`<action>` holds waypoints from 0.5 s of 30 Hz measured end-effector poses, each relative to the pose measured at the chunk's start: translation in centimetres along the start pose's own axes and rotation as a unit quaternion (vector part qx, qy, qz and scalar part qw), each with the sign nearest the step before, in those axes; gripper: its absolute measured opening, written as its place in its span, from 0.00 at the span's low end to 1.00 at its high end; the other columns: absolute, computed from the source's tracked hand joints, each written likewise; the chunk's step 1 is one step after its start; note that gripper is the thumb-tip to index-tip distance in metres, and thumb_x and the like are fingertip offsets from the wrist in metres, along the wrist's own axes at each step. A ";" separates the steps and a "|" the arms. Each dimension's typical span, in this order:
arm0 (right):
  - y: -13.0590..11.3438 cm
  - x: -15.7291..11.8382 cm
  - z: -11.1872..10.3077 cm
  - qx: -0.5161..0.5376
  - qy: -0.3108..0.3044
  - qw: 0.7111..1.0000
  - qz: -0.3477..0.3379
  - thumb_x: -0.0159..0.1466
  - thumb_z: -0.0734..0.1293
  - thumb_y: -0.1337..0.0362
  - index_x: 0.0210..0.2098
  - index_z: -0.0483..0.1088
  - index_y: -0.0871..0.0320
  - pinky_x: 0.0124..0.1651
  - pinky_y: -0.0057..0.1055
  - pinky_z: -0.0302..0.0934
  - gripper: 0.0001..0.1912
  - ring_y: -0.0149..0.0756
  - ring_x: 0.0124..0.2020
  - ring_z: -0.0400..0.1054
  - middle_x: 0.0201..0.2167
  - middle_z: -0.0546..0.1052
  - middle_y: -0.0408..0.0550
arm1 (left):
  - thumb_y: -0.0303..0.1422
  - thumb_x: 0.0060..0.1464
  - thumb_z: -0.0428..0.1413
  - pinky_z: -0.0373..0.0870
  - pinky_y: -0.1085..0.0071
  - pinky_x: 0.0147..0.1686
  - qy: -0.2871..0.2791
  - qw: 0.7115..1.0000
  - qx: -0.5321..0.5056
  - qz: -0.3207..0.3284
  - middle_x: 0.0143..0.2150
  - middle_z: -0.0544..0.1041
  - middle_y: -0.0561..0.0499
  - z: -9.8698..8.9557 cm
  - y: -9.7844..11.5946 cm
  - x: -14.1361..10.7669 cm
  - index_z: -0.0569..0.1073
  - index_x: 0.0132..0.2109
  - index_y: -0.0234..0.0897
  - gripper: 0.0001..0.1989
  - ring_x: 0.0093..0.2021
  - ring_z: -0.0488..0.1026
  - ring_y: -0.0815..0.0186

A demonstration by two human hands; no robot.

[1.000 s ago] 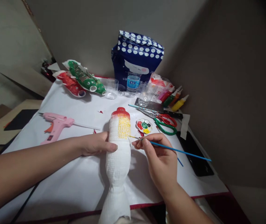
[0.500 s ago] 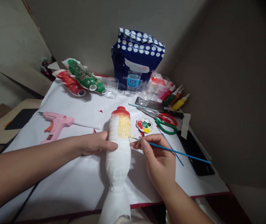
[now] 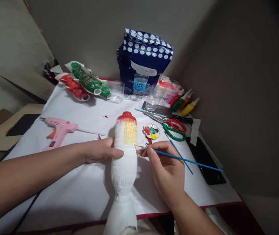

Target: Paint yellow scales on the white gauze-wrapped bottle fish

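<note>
A white gauze-covered fish-shaped form (image 3: 124, 169) lies lengthwise before me, its tail toward my body. Red paint covers its far end, and a yellow patch runs below that on the right half. My left hand (image 3: 102, 150) grips the form from the left, thumb on top and the other fingers hidden behind it. Pinched in my right hand (image 3: 165, 163) is a blue paintbrush (image 3: 188, 160), its yellowed tip at the form's right edge, by the patch's lower end. A flower-shaped paint palette (image 3: 151, 131) with red, green, black and yellow paint sits just beyond my right hand.
On the left lies a pink glue gun (image 3: 58, 129). Farther back are green (image 3: 90, 80) and red (image 3: 73, 86) painted fish, plastic cups (image 3: 117, 91) and a blue bag (image 3: 145, 55). Scissors (image 3: 173, 130), paint bottles (image 3: 189, 107), a second brush (image 3: 178, 151) and a black phone (image 3: 208, 163) occupy the right.
The brush tip has shifted very slightly downward along the form's right edge, with my right hand moving a little. My left hand and the form stay in place.
</note>
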State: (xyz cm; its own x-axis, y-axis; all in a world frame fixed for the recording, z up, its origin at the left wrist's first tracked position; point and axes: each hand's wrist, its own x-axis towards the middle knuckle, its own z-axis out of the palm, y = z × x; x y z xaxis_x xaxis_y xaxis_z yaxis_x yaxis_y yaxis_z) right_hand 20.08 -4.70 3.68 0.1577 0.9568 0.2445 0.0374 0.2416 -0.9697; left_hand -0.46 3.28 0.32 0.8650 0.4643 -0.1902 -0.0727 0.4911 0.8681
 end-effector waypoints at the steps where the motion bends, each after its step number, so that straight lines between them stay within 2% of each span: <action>1: 0.0 0.0 0.0 0.000 -0.002 1.000 0.000 0.66 0.69 0.63 0.34 0.71 0.53 0.38 0.35 0.74 0.04 0.39 0.33 0.80 0.29 0.81 0.45 | 0.46 0.47 0.70 0.71 0.59 0.54 -0.001 1.000 -0.002 0.000 0.57 0.78 0.37 0.0 0.0 0.0 0.73 0.58 0.32 0.36 0.57 0.75 0.47; 15: 0.0 -0.2 -0.1 0.008 -0.011 1.000 -0.008 0.67 0.68 0.65 0.35 0.72 0.53 0.40 0.34 0.74 0.03 0.37 0.34 0.79 0.30 0.80 0.43 | 0.46 0.47 0.70 0.71 0.58 0.55 -0.001 1.000 -0.002 0.000 0.57 0.78 0.38 0.0 0.1 0.1 0.72 0.59 0.33 0.36 0.57 0.75 0.47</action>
State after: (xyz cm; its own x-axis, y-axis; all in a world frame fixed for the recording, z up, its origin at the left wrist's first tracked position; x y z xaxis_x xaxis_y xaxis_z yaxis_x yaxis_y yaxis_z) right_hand 20.19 -4.90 3.66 0.1348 0.9560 0.2607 0.0250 0.2597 -0.9654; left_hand -0.36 3.35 0.38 0.8659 0.4629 -0.1896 -0.0743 0.4938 0.8664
